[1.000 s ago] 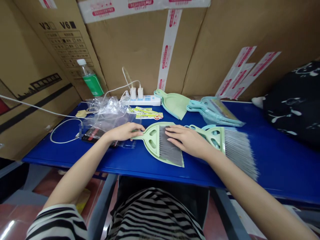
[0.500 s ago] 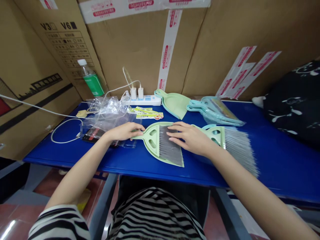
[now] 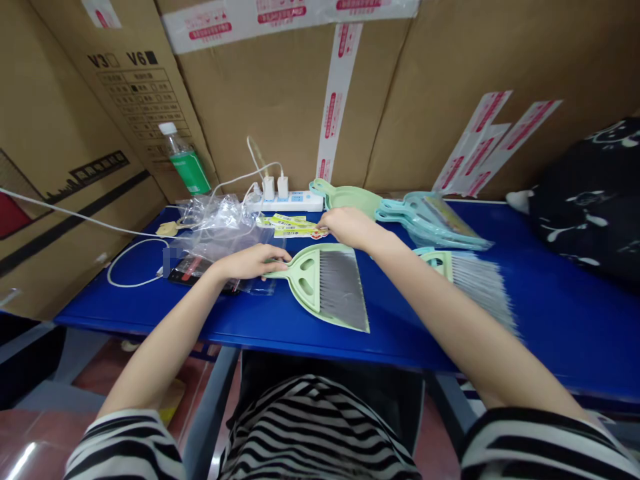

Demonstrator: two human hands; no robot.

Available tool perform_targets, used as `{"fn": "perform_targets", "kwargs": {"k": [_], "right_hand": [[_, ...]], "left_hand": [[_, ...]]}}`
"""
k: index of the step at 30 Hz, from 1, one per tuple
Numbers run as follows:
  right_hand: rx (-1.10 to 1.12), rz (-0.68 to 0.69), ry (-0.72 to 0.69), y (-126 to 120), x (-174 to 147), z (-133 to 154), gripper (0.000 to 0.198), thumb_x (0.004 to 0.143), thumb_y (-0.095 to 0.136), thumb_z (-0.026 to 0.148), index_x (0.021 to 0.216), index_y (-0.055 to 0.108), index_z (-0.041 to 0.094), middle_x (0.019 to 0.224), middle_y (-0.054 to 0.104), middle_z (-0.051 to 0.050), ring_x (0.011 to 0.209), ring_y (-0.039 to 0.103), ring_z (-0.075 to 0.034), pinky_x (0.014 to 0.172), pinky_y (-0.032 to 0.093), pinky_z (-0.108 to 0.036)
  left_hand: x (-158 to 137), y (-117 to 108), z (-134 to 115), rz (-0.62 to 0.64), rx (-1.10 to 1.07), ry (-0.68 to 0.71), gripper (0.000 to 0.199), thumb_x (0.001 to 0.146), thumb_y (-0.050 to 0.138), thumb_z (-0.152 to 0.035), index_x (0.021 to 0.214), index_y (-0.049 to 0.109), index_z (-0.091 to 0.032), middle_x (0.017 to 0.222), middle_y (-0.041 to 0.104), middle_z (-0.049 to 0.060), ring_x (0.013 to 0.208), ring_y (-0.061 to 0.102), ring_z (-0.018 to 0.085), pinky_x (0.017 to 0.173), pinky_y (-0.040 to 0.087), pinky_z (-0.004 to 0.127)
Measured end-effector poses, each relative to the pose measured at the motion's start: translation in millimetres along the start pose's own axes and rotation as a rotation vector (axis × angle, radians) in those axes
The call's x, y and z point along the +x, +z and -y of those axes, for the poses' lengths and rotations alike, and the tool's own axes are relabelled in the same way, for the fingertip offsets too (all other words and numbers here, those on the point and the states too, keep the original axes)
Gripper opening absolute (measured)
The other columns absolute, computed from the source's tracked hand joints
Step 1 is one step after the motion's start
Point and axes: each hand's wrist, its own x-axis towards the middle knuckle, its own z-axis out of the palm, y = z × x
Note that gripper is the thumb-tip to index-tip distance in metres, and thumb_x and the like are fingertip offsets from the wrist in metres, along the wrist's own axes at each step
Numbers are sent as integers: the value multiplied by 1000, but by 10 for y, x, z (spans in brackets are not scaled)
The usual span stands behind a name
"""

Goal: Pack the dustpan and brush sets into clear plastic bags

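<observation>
Cardboard backs the blue tabletop. Hands are apart: left hand wrapped round the handle of the green dustpan-and-brush set, mid-table; right hand at the yellow strips, 12 o'clock, can't tell if pinched. Strips overlap, so two could lift together. Blue set, 2 o'clock, looks bagged.

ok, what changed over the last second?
Right hand came off the gray bristles and moved away from the body to the right end of the yellow strips; whether it grips one is unclear. Left hand stayed on the green handle; brush still lies in the dustpan.
</observation>
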Motion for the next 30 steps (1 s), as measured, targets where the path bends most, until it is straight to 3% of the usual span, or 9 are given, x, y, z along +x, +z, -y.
{"fn": "perform_targets", "kwargs": {"k": [3,10,19,23,30], "right_hand": [[-38,22,-11,78,115,-9,44,80,49,-4,112,73,14,110,73,-15,102,67,-27,79,47,-31],[-70,-8,-8,88,79,38,30,90,50,10,105,76,13,107,74,-16,102,67,-28,82,45,-33],[-54,-55,88,-49,-296,78,25,94,48,19,105,71,15,87,75,-13,80,68,-26,59,33,-30],[15,-100,56,-25,-422,12,26,94,45,19,100,71,17,85,75,-11,74,66,-24,57,30,-30],[288,-256,-89,82,-630,-84,26,85,47,14,93,71,18,90,75,-7,75,64,-19,66,40,-28]], "left_hand": [[7,1,18,12,-14,2,30,91,50,-39,102,64,-15,87,64,2,57,51,8,58,45,22],[6,-12,-16,15,17,6,29,91,49,-37,100,64,-14,82,64,1,54,51,8,59,45,23],[-7,-12,-29,25,5,-16,31,92,49,-37,102,65,-13,82,64,2,54,51,8,58,45,23],[-10,-8,-33,16,5,-27,32,92,49,-40,106,65,-15,86,65,3,56,51,8,59,45,23],[-7,-14,-44,16,16,-22,31,91,49,-37,104,65,-14,87,65,4,58,53,9,62,46,24]]}}
